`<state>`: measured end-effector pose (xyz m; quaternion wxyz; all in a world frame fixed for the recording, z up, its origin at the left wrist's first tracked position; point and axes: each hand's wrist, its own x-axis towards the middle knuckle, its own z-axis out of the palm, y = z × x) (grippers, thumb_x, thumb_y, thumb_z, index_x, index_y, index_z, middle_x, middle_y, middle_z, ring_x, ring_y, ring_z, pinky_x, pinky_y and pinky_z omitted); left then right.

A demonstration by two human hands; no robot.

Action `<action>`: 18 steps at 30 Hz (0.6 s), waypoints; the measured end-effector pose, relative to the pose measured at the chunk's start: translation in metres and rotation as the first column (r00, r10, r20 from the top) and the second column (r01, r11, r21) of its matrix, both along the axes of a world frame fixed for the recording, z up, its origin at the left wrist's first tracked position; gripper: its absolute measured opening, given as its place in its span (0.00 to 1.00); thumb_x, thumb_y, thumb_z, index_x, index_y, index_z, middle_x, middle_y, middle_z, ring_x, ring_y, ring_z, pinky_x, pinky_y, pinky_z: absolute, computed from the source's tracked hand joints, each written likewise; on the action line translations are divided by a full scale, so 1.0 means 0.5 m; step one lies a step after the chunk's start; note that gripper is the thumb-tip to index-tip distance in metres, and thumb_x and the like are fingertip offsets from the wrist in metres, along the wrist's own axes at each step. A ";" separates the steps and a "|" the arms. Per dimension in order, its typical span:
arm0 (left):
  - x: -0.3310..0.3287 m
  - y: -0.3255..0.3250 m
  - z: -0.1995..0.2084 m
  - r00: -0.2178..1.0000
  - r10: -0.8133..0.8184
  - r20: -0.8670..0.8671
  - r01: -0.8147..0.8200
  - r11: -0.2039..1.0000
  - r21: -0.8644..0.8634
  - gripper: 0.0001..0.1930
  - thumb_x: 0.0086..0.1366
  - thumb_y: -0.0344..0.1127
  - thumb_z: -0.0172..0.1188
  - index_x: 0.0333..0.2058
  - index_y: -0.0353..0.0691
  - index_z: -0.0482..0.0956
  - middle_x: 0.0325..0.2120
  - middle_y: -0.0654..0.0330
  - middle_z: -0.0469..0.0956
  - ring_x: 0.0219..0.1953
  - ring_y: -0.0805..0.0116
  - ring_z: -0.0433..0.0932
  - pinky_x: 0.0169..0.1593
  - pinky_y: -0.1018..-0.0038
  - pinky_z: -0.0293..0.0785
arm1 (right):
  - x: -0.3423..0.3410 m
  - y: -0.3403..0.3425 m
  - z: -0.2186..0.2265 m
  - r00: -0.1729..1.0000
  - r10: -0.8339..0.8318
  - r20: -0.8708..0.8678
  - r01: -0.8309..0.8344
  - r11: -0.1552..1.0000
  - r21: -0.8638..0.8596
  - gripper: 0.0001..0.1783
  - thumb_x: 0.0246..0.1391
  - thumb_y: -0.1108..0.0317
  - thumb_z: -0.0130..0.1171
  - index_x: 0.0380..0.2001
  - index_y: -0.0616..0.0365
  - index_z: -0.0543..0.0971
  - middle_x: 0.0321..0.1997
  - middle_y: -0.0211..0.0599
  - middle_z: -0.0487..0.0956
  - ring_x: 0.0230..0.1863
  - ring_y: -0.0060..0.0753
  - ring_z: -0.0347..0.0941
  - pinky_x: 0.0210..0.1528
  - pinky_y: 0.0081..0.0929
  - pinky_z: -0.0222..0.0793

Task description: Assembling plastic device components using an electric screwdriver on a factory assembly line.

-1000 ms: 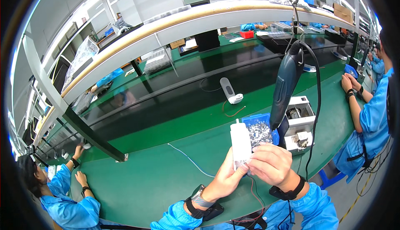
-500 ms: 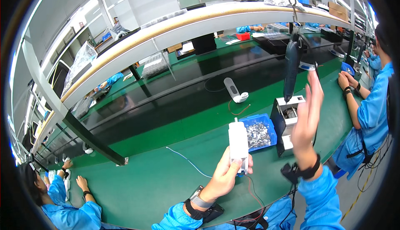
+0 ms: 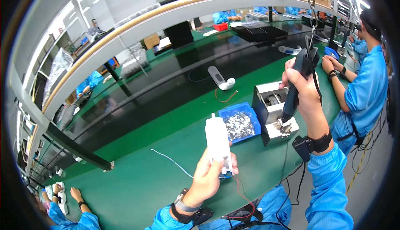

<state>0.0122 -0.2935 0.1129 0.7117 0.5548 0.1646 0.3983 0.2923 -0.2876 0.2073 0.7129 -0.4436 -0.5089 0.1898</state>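
My left hand (image 3: 207,176) is closed round a white plastic housing (image 3: 218,140), held upright with a small peg at its top. Thin red and dark wires (image 3: 243,193) trail from its lower end. My right hand (image 3: 307,89) grips a dark electric screwdriver (image 3: 293,99) that hangs from a hook and cord. The screwdriver points down, its tip at the pale front ledge of a box-shaped screw feeder (image 3: 271,119); whether the bit touches a screw is too small to tell. Between the housing and the feeder stands a blue bin (image 3: 255,124) full of small metal parts.
A white and grey device (image 3: 220,79) with a short wire lies beyond the bin. A pale blue wire (image 3: 171,160) rests on the green bench (image 3: 137,188). The metal shelf post (image 3: 79,146) stands at left. Co-workers in blue sit at left and right (image 3: 368,84).
My right hand, earlier raised open beside the hanging screwdriver, now grips it and has brought it down to the screw feeder. The left hand still holds the housing; the view has shifted.
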 end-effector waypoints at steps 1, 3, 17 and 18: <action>0.001 -0.002 0.002 1.000 0.002 0.006 -0.002 1.000 -0.003 0.22 0.74 0.40 0.42 0.59 0.30 0.59 0.34 0.52 0.74 0.34 0.63 0.77 0.41 0.66 0.76 | 0.003 -0.009 -0.017 0.999 0.020 -0.034 -0.019 0.999 0.044 0.12 0.54 0.66 0.60 0.38 0.58 0.70 0.31 0.31 0.73 0.29 0.23 0.73 0.33 0.21 0.71; 0.007 -0.002 -0.007 1.000 -0.011 -0.003 0.011 1.000 0.006 0.22 0.74 0.40 0.41 0.59 0.30 0.59 0.34 0.52 0.75 0.34 0.62 0.78 0.41 0.65 0.77 | 0.010 -0.040 -0.048 0.999 -0.041 -0.034 0.044 0.996 0.073 0.10 0.55 0.74 0.58 0.40 0.61 0.71 0.29 0.32 0.75 0.29 0.23 0.76 0.33 0.22 0.75; 0.018 -0.002 -0.005 0.998 0.034 -0.044 -0.033 0.999 0.024 0.23 0.74 0.39 0.41 0.60 0.29 0.58 0.33 0.51 0.75 0.31 0.62 0.79 0.39 0.65 0.78 | 0.016 -0.064 -0.154 0.980 -0.162 -0.118 0.181 0.966 0.185 0.13 0.53 0.77 0.60 0.41 0.65 0.71 0.25 0.34 0.75 0.21 0.21 0.71 0.24 0.18 0.69; 0.018 -0.002 -0.003 0.999 0.032 -0.037 -0.031 0.999 0.031 0.23 0.74 0.39 0.41 0.60 0.29 0.58 0.32 0.52 0.75 0.31 0.62 0.79 0.38 0.65 0.78 | 0.016 -0.062 -0.155 0.981 -0.152 -0.123 0.174 0.967 0.187 0.13 0.53 0.77 0.60 0.41 0.65 0.71 0.25 0.34 0.75 0.21 0.21 0.71 0.24 0.18 0.69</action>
